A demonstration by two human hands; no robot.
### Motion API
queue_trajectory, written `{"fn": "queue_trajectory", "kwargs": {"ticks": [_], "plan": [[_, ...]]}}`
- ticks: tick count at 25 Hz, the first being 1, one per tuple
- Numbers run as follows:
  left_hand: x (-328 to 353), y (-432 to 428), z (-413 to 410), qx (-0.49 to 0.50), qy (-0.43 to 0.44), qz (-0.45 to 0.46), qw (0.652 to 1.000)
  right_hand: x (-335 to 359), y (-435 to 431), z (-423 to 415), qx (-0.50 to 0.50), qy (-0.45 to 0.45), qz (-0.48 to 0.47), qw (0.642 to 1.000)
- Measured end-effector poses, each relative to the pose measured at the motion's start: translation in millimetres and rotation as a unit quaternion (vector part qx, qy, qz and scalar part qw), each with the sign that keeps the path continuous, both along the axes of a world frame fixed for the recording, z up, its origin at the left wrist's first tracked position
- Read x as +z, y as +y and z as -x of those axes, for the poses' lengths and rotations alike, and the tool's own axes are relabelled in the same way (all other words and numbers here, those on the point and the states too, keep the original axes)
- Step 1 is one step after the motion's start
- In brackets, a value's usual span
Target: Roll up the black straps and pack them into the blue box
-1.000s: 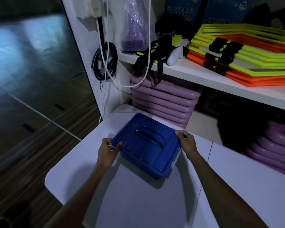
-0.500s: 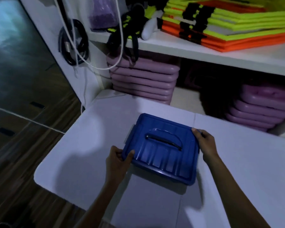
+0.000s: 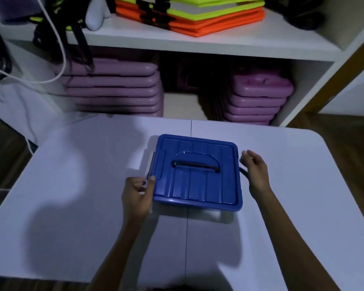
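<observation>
The blue box (image 3: pixel 198 185) sits on the white table (image 3: pixel 72 206) with its lid on and a dark handle across the top. My left hand (image 3: pixel 138 193) grips the box's left edge near the front corner, thumb on the lid beside a grey side clasp (image 3: pixel 150 165). My right hand (image 3: pixel 255 172) hovers just off the right edge with fingers apart, next to a dark clasp (image 3: pixel 244 172). Black straps (image 3: pixel 76 36) hang in a tangle off the left end of the shelf behind the table.
The white shelf (image 3: pixel 198 45) carries a stack of orange and yellow frames (image 3: pixel 198 19). Purple step boards are stacked below it at the left (image 3: pixel 114 89) and the right (image 3: pixel 259 99). A white cord (image 3: pixel 57 66) loops down at the far left.
The view has tilted down and right. The box now lies squarer to me near the table's middle. My right hand has come off the right edge and opened.
</observation>
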State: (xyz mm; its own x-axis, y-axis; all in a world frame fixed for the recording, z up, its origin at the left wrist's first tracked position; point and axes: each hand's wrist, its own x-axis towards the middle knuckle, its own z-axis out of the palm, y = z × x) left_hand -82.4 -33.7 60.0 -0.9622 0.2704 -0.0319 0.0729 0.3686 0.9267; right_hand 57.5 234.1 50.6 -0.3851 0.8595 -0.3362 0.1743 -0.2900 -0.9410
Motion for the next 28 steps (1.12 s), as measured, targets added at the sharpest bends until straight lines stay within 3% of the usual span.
{"fn": "queue_trajectory", "kwargs": {"ticks": [3,5,7,10,15,20,23,28], "plan": [[-10,9,32,-0.072,-0.15,-0.017,0.986,2,-34,-31,0.046,-0.037,0.061,0.996],[-15,11,39,-0.081,-0.178,-0.017,0.981,3,-50,-38,0.091,-0.046,0.076,0.992],[-15,10,35,-0.06,-0.108,0.004,0.992,0,-61,-36,0.046,-0.024,0.05,0.997],[-8,10,18,-0.058,-0.01,0.019,0.998,-5,-75,-33,-0.016,-0.06,-0.084,0.995],[-19,0,6,-0.144,0.078,0.035,0.986,-9,-85,-27,0.001,-0.095,-0.262,0.96],[-18,-5,12,-0.226,0.173,0.104,0.953,-11,-88,-26,0.028,-0.142,-0.313,0.939],[-22,-3,12,-0.226,0.296,0.204,0.905,-13,-87,-26,0.069,-0.211,-0.365,0.904],[-26,-2,4,-0.217,0.288,0.226,0.905,-16,-91,-26,0.077,-0.238,-0.388,0.887]]}}
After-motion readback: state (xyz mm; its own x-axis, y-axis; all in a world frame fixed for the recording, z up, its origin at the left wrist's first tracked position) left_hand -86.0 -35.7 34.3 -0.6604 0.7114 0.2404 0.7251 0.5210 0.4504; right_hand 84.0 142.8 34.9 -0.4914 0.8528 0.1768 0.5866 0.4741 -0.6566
